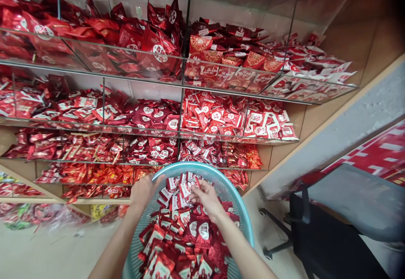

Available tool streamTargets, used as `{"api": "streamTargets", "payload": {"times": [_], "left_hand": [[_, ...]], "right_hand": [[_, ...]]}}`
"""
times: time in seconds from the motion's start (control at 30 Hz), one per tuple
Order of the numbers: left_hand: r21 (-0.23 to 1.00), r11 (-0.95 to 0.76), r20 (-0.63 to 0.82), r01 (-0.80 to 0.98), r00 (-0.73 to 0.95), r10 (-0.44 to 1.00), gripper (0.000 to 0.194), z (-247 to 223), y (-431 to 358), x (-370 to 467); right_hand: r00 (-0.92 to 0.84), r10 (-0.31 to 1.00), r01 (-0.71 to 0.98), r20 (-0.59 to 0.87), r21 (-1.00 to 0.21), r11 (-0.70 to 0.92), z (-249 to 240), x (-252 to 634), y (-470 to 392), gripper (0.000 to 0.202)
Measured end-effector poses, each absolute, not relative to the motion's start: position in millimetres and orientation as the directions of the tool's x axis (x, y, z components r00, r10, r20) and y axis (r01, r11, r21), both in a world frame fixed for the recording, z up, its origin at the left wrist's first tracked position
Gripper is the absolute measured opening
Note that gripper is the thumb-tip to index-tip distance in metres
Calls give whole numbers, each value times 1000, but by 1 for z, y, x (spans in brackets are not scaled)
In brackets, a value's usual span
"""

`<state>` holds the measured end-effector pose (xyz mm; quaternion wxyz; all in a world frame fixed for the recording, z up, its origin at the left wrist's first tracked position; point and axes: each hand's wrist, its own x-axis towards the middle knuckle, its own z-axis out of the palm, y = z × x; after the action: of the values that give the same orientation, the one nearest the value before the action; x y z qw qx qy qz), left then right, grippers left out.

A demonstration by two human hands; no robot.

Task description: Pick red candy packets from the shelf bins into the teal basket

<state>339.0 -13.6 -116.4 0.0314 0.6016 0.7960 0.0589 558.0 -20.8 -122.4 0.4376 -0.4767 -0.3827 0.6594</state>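
Note:
A round teal plastic basket (245,211) is in front of me, filled with small red, maroon and white packets. My left hand (144,192) is closed round its left rim, thumb over the edge. Inside the far part of the basket, my right hand (205,198) pinches a small red-and-white packet (186,188) between thumb and fingers. Similar white-labelled packets lie under and beside it. Nearer to me are maroon packets (202,230) with white round labels and red-and-white packets (161,266).
Behind the basket stands a wooden shelf unit (284,156) with clear dividers, its tiers holding many red packets (158,42). A black-and-grey wheeled chair (322,232) is at the right, beside a grey wall (341,123). Bagged packets (41,215) lie low at the left.

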Motion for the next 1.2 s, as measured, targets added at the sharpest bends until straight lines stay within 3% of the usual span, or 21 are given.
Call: {"api": "streamTargets", "payload": {"times": [0.13, 0.27, 0.4, 0.63, 0.73, 0.9, 1.07, 1.2], "left_hand": [[137, 270, 24, 953, -276, 961, 60, -115, -14, 340], [131, 264, 23, 956, -269, 963, 63, -113, -14, 340], [144, 260, 16, 955, -265, 964, 66, -113, -14, 340], [150, 260, 3, 954, -263, 965, 65, -112, -13, 340], [148, 259, 3, 954, -262, 965, 65, -112, -13, 340], [156, 265, -3, 952, -268, 963, 66, -112, -14, 340], [155, 268, 0, 951, -271, 962, 66, -112, -14, 340], [157, 279, -9, 947, -281, 960, 64, -111, -14, 341]], "right_hand": [[-191, 937, -65, -292, -949, -309, -146, 543, -33, 32], [-112, 957, 79, -267, -963, -259, -164, 529, -37, 27], [-95, 949, 100, -300, -952, -290, -174, 522, -36, 25], [-98, 944, 286, -316, -917, -277, -165, 525, -42, 44], [-87, 955, 500, -282, -842, -203, -158, 527, -46, 41], [-89, 990, 835, -107, -550, 16, -149, 529, -44, 32], [-150, 981, 902, -122, -422, 85, -148, 526, -37, 33], [-123, 985, 888, -118, -457, 56, -149, 524, -37, 33]]}}
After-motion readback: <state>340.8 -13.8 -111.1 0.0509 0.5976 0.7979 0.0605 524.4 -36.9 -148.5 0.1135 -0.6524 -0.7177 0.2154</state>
